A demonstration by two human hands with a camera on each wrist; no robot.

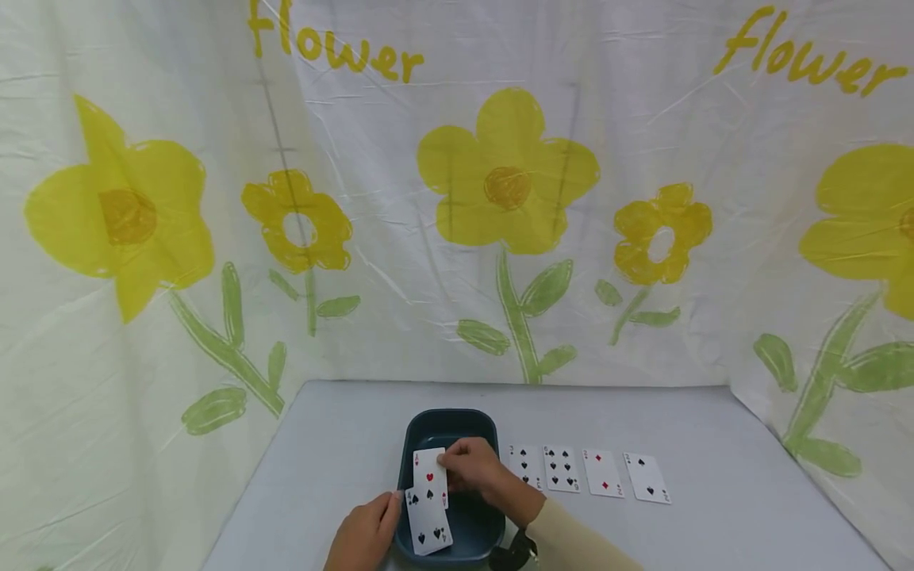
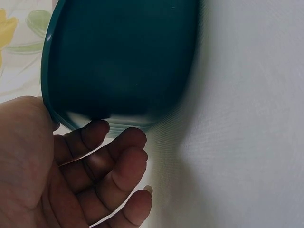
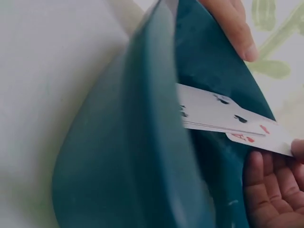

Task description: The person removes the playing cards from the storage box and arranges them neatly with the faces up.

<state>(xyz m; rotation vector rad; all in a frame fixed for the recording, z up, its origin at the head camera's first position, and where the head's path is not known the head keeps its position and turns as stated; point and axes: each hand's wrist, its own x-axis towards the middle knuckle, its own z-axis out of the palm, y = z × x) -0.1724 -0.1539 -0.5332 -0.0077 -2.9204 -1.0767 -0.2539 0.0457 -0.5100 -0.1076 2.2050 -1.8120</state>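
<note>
My right hand [image 1: 471, 464] pinches the ace of hearts [image 1: 429, 460] at its edge, over a dark teal tub [image 1: 493, 428]. A spade card [image 1: 430, 523] lies in the tub and overlaps the ace's lower part. In the right wrist view, card edges show beneath this spade card [image 3: 204, 111], like a small stack. Outside the tub's left side, my left hand [image 1: 366, 531] holds the rim with its thumb over it. The left wrist view shows that hand's fingers [image 2: 128, 166] bent below the tub's outer wall; the thumb is mostly hidden there.
Right of the tub, face-up cards lie in a row: a three of spades [image 1: 524, 464], a six of spades [image 1: 562, 469], a two of diamonds [image 1: 603, 473] and a two of spades [image 1: 647, 478]. A white curtain [image 1: 385, 317] with yellow flowers hangs behind the pale table [image 1: 343, 428].
</note>
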